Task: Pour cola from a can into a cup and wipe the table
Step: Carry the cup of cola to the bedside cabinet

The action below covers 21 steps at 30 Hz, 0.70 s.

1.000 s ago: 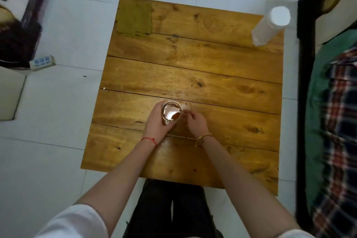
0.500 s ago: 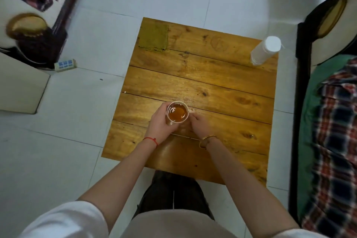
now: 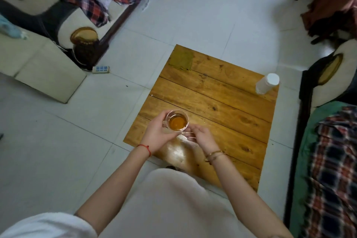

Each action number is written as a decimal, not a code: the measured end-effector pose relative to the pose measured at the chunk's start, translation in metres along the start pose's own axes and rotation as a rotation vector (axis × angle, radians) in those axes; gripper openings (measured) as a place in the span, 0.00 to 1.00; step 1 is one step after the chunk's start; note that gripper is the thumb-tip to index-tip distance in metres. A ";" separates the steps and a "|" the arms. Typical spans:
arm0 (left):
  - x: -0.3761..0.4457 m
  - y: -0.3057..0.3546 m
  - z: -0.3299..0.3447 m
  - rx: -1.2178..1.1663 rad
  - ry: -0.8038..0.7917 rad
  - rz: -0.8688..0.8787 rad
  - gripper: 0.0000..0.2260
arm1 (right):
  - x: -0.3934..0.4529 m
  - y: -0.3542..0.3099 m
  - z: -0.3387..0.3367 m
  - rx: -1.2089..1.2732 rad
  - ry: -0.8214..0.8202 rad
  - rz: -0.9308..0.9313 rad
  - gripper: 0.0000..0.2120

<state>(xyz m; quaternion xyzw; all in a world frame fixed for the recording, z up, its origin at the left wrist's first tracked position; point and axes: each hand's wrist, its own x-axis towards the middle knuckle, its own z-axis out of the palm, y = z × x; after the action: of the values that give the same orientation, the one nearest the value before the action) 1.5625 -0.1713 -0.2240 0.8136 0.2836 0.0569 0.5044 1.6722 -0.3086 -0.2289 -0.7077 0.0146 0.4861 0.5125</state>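
The left hand [image 3: 157, 133] grips a glass cup [image 3: 177, 120] of amber drink above the wooden table [image 3: 222, 106]. The right hand [image 3: 202, 136] hovers just beside it, fingers loosely curled (holding nothing visible). Beyond both lies a green cloth [image 3: 181, 61].

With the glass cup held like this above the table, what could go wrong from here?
1. The glass cup holds a lot of brown drink; a tilt by the left hand could spill it on the wooden table.
2. The right hand is only beside the cup, so one hand carries it and it might slip.
3. The green cloth lies at the far corner, away from any spill.
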 end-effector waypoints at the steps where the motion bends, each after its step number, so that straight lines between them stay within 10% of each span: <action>1: -0.009 0.000 -0.006 -0.008 0.015 -0.018 0.30 | -0.007 -0.001 0.006 -0.013 -0.016 -0.005 0.15; 21: -0.149 -0.054 -0.183 -0.104 0.509 -0.206 0.32 | -0.060 -0.039 0.227 -0.337 -0.434 -0.124 0.16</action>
<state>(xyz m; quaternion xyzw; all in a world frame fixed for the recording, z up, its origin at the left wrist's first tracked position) 1.3472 -0.0866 -0.1524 0.7129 0.4792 0.2223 0.4613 1.5078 -0.1511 -0.1596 -0.6617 -0.2199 0.5898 0.4074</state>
